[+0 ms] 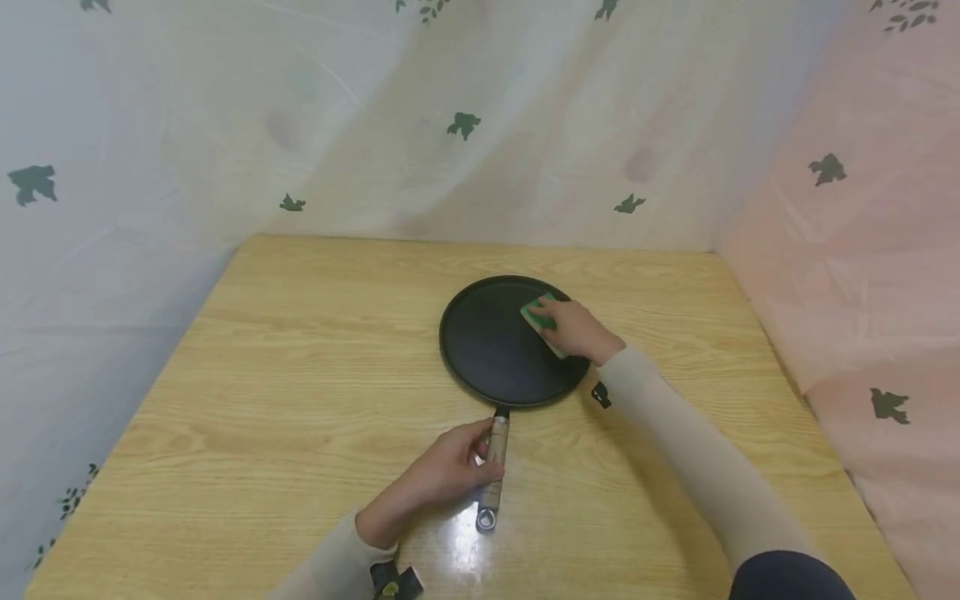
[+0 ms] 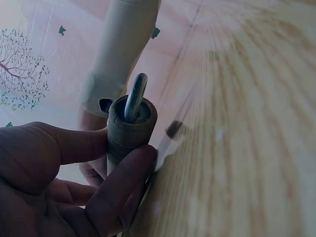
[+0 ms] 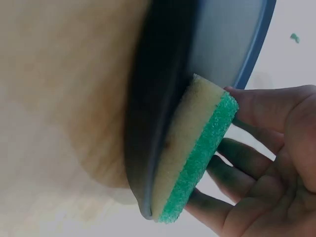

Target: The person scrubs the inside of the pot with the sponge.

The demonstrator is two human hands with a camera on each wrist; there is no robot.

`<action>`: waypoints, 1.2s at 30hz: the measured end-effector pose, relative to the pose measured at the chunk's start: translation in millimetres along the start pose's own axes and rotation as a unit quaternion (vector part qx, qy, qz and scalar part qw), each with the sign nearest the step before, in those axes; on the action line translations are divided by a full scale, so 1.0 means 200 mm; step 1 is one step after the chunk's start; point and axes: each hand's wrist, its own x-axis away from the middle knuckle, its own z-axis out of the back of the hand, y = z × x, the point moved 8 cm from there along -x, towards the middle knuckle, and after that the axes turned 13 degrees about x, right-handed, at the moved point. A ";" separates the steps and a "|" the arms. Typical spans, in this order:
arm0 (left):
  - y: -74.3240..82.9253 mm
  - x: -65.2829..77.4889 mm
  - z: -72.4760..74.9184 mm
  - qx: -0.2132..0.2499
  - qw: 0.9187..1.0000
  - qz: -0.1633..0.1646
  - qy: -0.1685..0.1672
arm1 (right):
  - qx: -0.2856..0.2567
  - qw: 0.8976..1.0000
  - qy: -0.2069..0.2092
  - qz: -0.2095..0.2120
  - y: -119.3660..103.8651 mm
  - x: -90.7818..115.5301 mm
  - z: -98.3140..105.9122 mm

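A flat, round black frying pan [image 1: 495,342] lies on the wooden table, its light wood-patterned handle [image 1: 493,467] pointing toward me. My left hand [image 1: 453,462] grips that handle between thumb and fingers, near its middle; the left wrist view shows the handle's end with a metal hanging loop [image 2: 136,98]. Over the pan's right part, my right hand [image 1: 576,329] holds a sponge [image 1: 540,312] with a green scouring layer and a pale yellow layer. In the right wrist view, the sponge [image 3: 192,153] has its yellow side against the pan, the fingertips on its green side.
The wood-grain table [image 1: 300,358] extends on both sides of the pan. Behind it hangs a pale cloth [image 1: 375,125] with green bird prints, and a pinkish cloth [image 1: 885,275] borders the right side. Light reflects off the table below the handle.
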 end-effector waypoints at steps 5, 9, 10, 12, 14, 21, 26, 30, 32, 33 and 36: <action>0.00 0.00 0.00 -0.003 1.000 -0.002 -0.002 | -0.003 1.000 0.019 0.012 -0.05 0.10 -0.02; 0.00 0.00 0.00 -0.009 1.000 -0.001 -0.001 | -0.004 0.999 0.034 0.031 -0.10 0.17 -0.03; 0.01 0.00 0.00 -0.008 1.000 -0.001 -0.001 | -0.006 0.999 0.036 0.035 -0.12 0.18 -0.04; 0.01 0.00 0.00 -0.007 1.000 -0.001 -0.002 | -0.010 0.998 0.039 0.046 -0.15 0.21 -0.06; 0.01 0.00 0.00 -0.010 1.000 -0.004 -0.002 | -0.007 0.997 0.042 0.058 -0.19 0.24 -0.08; 0.01 0.00 0.00 -0.024 1.000 -0.003 0.003 | -0.016 0.994 0.063 0.086 -0.31 0.29 -0.12; 0.00 0.00 0.00 -0.024 1.000 -0.004 0.008 | -0.030 0.989 0.074 0.120 -0.41 0.28 -0.14; 0.01 0.00 0.01 -0.031 0.999 -0.015 0.011 | -0.040 0.986 0.069 0.148 -0.50 0.24 -0.15; 0.01 0.00 0.01 -0.035 0.999 -0.020 0.010 | -0.038 0.984 0.066 0.160 -0.55 0.22 -0.15; 0.01 0.00 0.01 -0.037 0.999 -0.025 0.009 | -0.038 0.984 0.061 0.164 -0.58 0.20 -0.16; 0.01 0.00 0.00 -0.040 0.999 -0.031 0.003 | -0.029 0.983 0.051 0.173 -0.63 0.14 -0.16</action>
